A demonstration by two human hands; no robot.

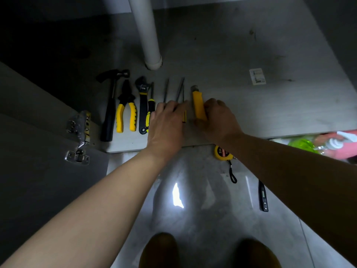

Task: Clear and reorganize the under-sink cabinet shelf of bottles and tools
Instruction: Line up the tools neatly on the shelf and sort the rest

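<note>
At the left edge of the frame we see the hinge of the open cabinet door. Just right of it the shelf carries a neat row of tools lying parallel, heads toward the top of the frame: a hammer, yellow-handled pliers, an adjustable wrench and a screwdriver close beside it. Next comes the left hand, laid over the handles of two thin-shafted drivers whose shafts stick out above the knuckles. Its grip is released, the fingers fairly straight and resting on the handles as if nudging them into line. In the upper middle a white pipe comes down to the shelf above the row. Just right of the left hand lies the yellow utility knife, and the right hand has its grip closed on the knife's lower end, fingers curled against its side. Below the shelf edge, on the floor, a yellow tape measure lies partly under the right forearm, a slim black tool lies further right, and what look like bottles show at the right edge. We judge the step in hand to be laying tools out in order, with the knife being seated at the row's right end. The next move, we think, calls for setting the knife parallel to the drivers, letting go, then reaching down for the tape measure.
</note>
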